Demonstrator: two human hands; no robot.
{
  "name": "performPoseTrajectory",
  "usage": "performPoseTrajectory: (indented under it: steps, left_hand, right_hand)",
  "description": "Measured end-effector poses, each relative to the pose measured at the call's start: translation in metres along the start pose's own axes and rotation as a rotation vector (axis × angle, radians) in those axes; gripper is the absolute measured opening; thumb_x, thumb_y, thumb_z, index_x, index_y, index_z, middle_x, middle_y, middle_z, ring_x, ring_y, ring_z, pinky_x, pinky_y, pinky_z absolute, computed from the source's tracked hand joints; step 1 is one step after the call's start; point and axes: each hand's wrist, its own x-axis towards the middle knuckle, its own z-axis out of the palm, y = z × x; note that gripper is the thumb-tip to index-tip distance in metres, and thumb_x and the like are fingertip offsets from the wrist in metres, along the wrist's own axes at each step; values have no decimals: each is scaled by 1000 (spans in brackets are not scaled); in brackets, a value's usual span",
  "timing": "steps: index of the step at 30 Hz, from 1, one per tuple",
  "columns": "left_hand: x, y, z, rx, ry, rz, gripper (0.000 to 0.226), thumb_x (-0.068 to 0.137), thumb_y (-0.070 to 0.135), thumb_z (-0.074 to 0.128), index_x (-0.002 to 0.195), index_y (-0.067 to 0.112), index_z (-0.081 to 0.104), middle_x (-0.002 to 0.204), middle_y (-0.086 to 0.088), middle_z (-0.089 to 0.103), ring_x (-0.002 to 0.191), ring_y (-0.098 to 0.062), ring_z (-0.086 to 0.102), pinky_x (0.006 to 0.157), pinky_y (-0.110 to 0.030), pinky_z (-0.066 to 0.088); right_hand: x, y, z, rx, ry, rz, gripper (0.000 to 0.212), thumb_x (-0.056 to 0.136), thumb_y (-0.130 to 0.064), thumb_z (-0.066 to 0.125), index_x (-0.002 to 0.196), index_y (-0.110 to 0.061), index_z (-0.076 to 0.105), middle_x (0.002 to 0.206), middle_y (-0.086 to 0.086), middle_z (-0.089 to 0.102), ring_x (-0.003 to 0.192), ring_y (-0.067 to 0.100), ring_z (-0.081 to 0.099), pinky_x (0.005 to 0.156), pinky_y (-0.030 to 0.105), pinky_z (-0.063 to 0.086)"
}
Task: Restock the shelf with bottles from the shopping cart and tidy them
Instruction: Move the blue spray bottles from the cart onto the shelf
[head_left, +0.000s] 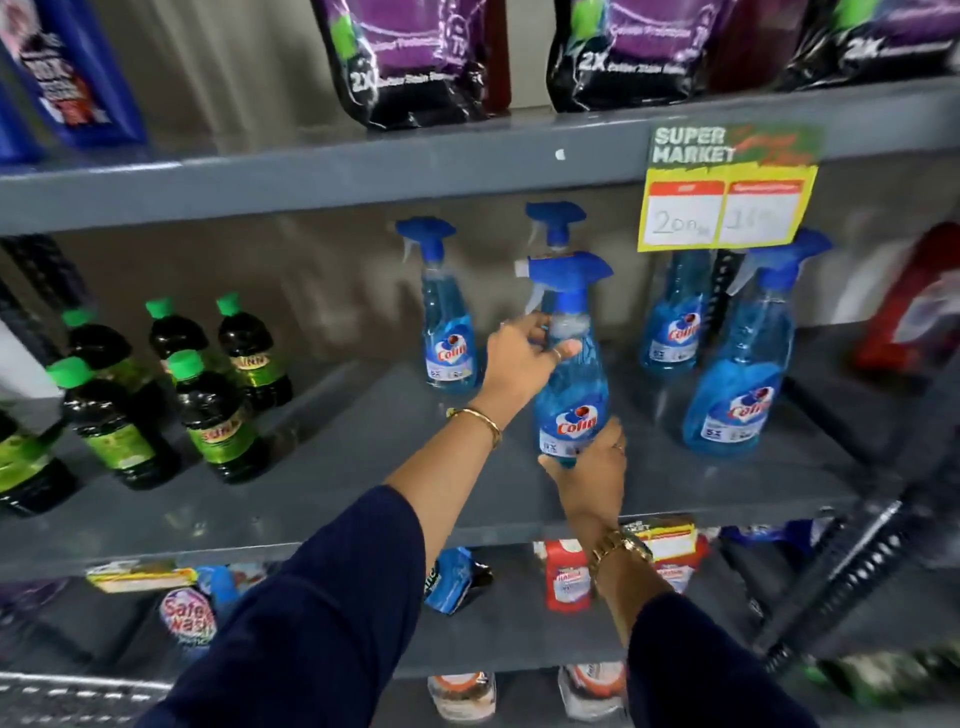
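A blue spray bottle (571, 384) with a blue trigger head is held just above the grey middle shelf (363, 467). My left hand (519, 364) grips its neck below the trigger. My right hand (592, 462) cups its base from underneath. Other blue spray bottles stand on the same shelf: one at the back left (447, 322), one right behind the held bottle (555, 223), one at the back right (672, 322) and one at the front right (737, 384).
Several dark bottles with green caps (208, 395) stand on the shelf's left part. A yellow price tag (727, 197) hangs from the upper shelf edge. Purple-black pouches (410, 57) sit above. A red pack (914, 306) lies at the far right. Small packets (569, 577) fill the lower shelf.
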Motion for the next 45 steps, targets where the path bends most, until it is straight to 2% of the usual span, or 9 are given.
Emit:
performPoseTrajectory:
  steps: [14, 19, 25, 28, 30, 35, 38, 41, 45]
  left_hand:
    - [1, 0, 10, -172, -63, -24, 47, 76, 13, 75, 119, 4, 58, 116, -20, 64, 97, -27, 64, 95, -42, 52]
    - [-15, -31, -10, -173, -27, -70, 62, 76, 15, 75, 131, 4, 48, 127, -15, 58, 106, -21, 57, 86, -23, 46]
    - [-46, -99, -88, -93, 253, -186, 44, 75, 9, 76, 114, -1, 60, 112, -25, 65, 95, -32, 64, 79, -20, 47]
    - [-73, -131, -137, -3, 343, -215, 36, 77, 11, 74, 107, -4, 63, 99, -24, 67, 72, -17, 60, 65, -5, 44]
    - [-100, -153, -172, 42, 430, -269, 32, 78, 11, 73, 102, -7, 65, 90, -23, 68, 63, -10, 57, 67, -13, 47]
    - [-180, -211, -256, 79, 651, -439, 28, 81, 15, 70, 99, -7, 68, 101, -27, 70, 93, -28, 66, 81, -29, 47]
    - [-234, -242, -301, 92, 765, -541, 27, 81, 19, 70, 92, -6, 70, 92, -26, 73, 84, -18, 64, 67, -23, 44]
    - [-286, -270, -337, 142, 860, -693, 35, 75, 34, 72, 84, 0, 72, 68, -2, 76, 66, -2, 60, 65, -26, 41]
    - [-348, -316, -356, 201, 849, -926, 15, 81, 31, 69, 76, 16, 69, 74, -14, 63, 80, -23, 62, 70, -30, 43]
  right_hand:
    - [-5, -1, -7, 38, 90, 79, 70, 64, -1, 81, 118, 2, 36, 124, 25, 45, 113, 40, 52, 94, 47, 49]
    - [-34, -9, -1, 17, 150, 45, 48, 73, 2, 71, 112, 3, 43, 120, 24, 48, 110, 40, 50, 92, 44, 44]
    - [-88, -31, 33, -14, -144, -259, 23, 79, 2, 60, 100, 2, 52, 105, 21, 54, 99, 37, 51, 85, 42, 42]
    - [-118, -49, 56, -87, -323, -420, 17, 83, -4, 57, 99, 1, 53, 104, 19, 56, 97, 36, 53, 80, 41, 44]
    - [-143, -62, 75, -147, -442, -552, 16, 84, -6, 55, 99, 0, 54, 103, 19, 57, 95, 37, 54, 79, 42, 43]
    - [-217, -89, 121, -219, -725, -856, 28, 89, -12, 53, 113, 1, 56, 114, 23, 59, 108, 34, 56, 93, 43, 41]
    - [-265, -99, 144, -174, -793, -953, 20, 81, -5, 60, 99, 4, 62, 100, 25, 65, 94, 37, 63, 83, 42, 47]
    - [-308, -100, 166, -184, -944, -967, 13, 84, -8, 56, 94, 0, 59, 98, 23, 62, 87, 39, 61, 69, 44, 50]
    - [-352, -78, 192, -339, -1167, -1011, 15, 87, -9, 50, 102, -9, 49, 101, 15, 60, 86, 34, 60, 65, 39, 52]
